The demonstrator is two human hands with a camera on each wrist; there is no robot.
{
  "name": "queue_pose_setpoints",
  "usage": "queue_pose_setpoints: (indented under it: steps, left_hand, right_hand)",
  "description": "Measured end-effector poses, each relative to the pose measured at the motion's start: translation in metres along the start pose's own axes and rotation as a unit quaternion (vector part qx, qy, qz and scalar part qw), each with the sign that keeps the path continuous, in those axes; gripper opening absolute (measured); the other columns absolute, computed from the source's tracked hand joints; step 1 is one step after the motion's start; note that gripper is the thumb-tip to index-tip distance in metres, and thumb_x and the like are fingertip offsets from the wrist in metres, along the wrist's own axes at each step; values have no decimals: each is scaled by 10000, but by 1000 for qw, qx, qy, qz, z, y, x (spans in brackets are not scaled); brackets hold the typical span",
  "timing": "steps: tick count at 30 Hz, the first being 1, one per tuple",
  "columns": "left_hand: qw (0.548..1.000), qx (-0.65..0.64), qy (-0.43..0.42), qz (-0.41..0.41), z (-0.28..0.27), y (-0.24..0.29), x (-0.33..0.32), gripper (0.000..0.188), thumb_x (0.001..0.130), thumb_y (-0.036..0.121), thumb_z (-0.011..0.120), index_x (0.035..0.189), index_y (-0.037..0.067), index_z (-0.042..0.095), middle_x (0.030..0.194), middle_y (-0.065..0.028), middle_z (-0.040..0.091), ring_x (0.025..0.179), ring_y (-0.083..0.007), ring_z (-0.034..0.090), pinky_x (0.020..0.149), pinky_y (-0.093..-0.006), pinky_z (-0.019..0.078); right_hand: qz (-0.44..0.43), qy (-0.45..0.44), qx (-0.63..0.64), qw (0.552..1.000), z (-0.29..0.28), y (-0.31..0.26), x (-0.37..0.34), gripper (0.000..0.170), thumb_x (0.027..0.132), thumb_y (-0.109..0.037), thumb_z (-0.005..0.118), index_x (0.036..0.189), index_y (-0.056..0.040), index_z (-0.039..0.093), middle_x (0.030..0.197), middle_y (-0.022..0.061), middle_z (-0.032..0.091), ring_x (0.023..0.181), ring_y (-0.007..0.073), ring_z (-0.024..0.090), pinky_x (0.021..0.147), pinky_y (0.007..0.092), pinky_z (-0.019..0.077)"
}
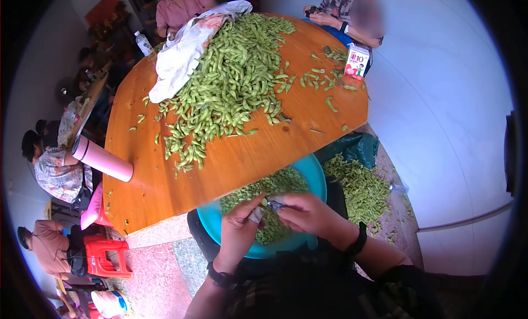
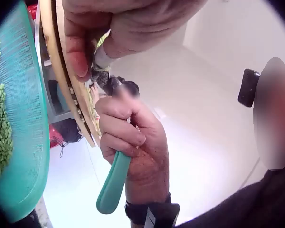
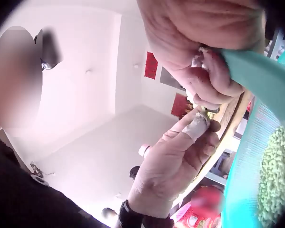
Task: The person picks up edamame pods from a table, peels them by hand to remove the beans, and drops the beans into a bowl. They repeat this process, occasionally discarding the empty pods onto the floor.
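Over the teal basket (image 1: pixel 320 181) full of small green beans, my two hands meet. The left hand (image 1: pixel 239 226), with white wrap on a digit, pinches a green pod (image 1: pixel 264 202) between thumb and fingers. My right hand (image 1: pixel 314 213) grips a tool whose teal handle (image 2: pixel 113 185) sticks out below the fist in the left wrist view; its dark end touches or nearly touches the left fingertips. In the right wrist view the handle (image 3: pixel 263 76) crosses in front of the basket, and the pod is mostly hidden by the left fingers (image 3: pixel 199 128).
A wooden table (image 1: pixel 148 192) carries a heap of pods (image 1: pixel 231 77), a white cloth (image 1: pixel 179 60), a pink bottle (image 1: pixel 104 160) and a drink carton (image 1: pixel 356 61). More pods (image 1: pixel 357 192) lie on the floor at right. Several people sit around; a red stool (image 1: pixel 104 255) stands at left.
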State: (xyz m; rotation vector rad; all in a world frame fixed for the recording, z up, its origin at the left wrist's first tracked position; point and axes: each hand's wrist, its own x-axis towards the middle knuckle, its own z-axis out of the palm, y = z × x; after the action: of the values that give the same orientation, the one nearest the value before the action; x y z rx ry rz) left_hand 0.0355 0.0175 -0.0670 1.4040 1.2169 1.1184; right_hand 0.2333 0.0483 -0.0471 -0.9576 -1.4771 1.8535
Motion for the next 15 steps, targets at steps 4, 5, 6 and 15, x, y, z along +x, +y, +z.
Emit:
queue_pose_setpoints:
  steps: [4,5,6,15]
  left_hand:
    - [998,-51,-11,-26,3,0,-5,396,898,-100,520,1222,89,647,860,-14,614,680,-73,575,627,-210,490]
    - [998,-53,-11,-26,2,0,-6,396,898,-100,520,1222,89,647,860,-14,614,680,-73,575,627,-210,490]
    - [993,-94,-23,-64,0,-1,-7,385,903,-90,523,1222,87,647,872,-15,627,688,-72,577,638,-209,490]
    - [948,-268,-69,-155,-5,-14,-10,297,908,21,599,1199,59,643,932,-34,659,731,-98,585,665,-230,485]
  right_hand:
    - [1,17,-10,1000,2,0,-8,147,948,-128,543,854,-20,571,640,-10,536,556,45,479,493,230,366]
    - [2,17,-11,1000,2,4,-8,147,948,-128,543,854,-20,571,640,-10,536,556,45,479,493,230,366]
    - [-17,22,-20,999,2,9,-8,132,949,-124,541,881,-18,578,647,-15,529,560,46,473,493,232,363]
    - [106,4,180,978,8,-7,-22,152,955,-128,523,1059,-38,587,699,-45,484,561,26,398,491,201,289]
